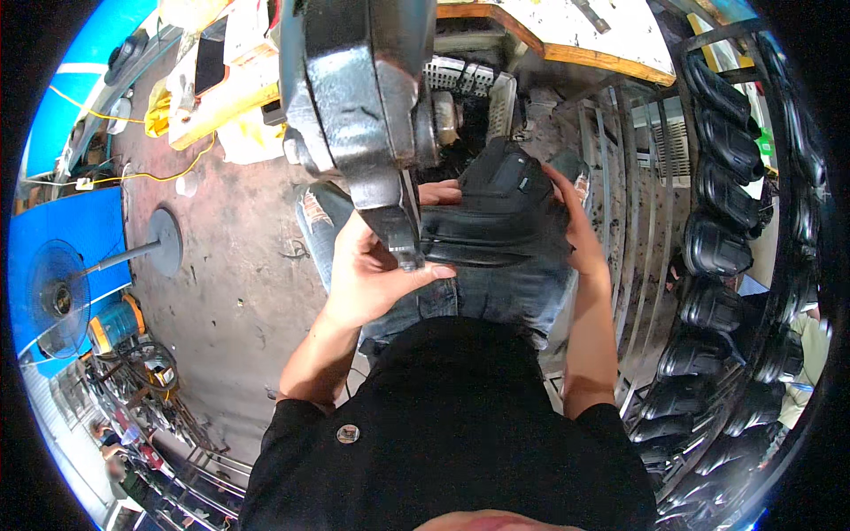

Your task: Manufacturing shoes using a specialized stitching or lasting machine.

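Observation:
A black bag-like piece (496, 208) with ribbed edges and a small light tag lies above my lap, below the machine head. Its exact kind I cannot tell. My left hand (376, 274) grips its left end, with the thumb along the near edge and fingertips showing at the far side. Around the right end curls my right hand (575, 221), its fingers partly hidden behind the piece. A heavy, worn metal machine head (363, 97) comes down from the top, and its narrow tip (403, 239) hides part of my left hand and the piece's left end.
Racks on the right hold several black moulded pieces (717, 243). A wood-edged worktable (611, 44) stands at the far right, a cluttered bench (226, 111) at the far left. On the left are a standing fan (62, 296) and a yellow cable (168, 177).

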### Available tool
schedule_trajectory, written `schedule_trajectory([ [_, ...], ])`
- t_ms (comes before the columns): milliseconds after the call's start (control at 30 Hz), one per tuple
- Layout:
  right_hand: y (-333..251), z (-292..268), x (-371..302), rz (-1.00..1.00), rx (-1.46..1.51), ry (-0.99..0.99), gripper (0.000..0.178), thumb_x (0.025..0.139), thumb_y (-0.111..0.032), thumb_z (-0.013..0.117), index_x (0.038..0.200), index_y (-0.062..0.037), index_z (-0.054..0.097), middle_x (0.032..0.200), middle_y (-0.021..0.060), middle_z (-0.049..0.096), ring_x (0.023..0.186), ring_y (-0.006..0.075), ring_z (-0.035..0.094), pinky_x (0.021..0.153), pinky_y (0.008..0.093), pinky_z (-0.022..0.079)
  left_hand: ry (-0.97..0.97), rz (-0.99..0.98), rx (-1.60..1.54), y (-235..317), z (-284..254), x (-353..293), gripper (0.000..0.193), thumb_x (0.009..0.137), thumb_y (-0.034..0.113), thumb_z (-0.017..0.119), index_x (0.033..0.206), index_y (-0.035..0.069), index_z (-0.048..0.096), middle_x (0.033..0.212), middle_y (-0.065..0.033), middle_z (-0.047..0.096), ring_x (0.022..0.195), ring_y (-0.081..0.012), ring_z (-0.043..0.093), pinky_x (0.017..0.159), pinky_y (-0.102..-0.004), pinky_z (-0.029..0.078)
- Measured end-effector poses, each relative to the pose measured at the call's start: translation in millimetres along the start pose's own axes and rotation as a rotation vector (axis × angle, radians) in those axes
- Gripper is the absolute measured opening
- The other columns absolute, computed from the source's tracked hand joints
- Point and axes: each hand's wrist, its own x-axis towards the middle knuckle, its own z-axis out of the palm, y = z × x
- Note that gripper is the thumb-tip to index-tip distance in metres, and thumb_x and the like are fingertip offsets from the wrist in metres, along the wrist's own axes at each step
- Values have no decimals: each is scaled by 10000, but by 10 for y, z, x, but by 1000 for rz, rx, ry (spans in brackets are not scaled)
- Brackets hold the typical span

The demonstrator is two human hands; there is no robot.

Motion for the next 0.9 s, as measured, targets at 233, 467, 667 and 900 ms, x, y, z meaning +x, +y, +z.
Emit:
schedule_trajectory([
  [233,-320,-196,-56,-2,-199,-18,1059,569,234,595,1561,-81,395,1608,83,396,1506,225,317,1231,357,261,80,7,-88,-59,16,-69,715,716,-68,861,1340,-27,515,1378,-233,596,1350,-319,533,1110,-426,440],
  [467,-1046,-399,-248,-263,-439,57,1072,508,106,806,1509,-14,442,1556,135,462,1443,259,419,1213,397,299,189,-31,-163,-194,-114,-201,750,723,-95,834,1358,51,460,1398,-214,585,1315,-278,559,1039,-383,493],
  [667,-1699,-85,-236,-383,-680,95,1088,380,38,794,1432,12,520,1477,149,527,1405,275,459,1211,404,300,378,-148,-581,-219,-116,-363,758,730,-66,834,1377,77,466,1462,-183,534,1321,-292,552,1083,-427,492],
  [900,-1818,375,-236,-350,-718,100,1166,336,14,746,1466,57,460,1504,175,490,1421,292,445,1223,402,279,425,-142,-694,-392,-388,-588,724,847,72,801,1468,82,429,1524,-178,472,1354,-292,518,1111,-465,469],
])
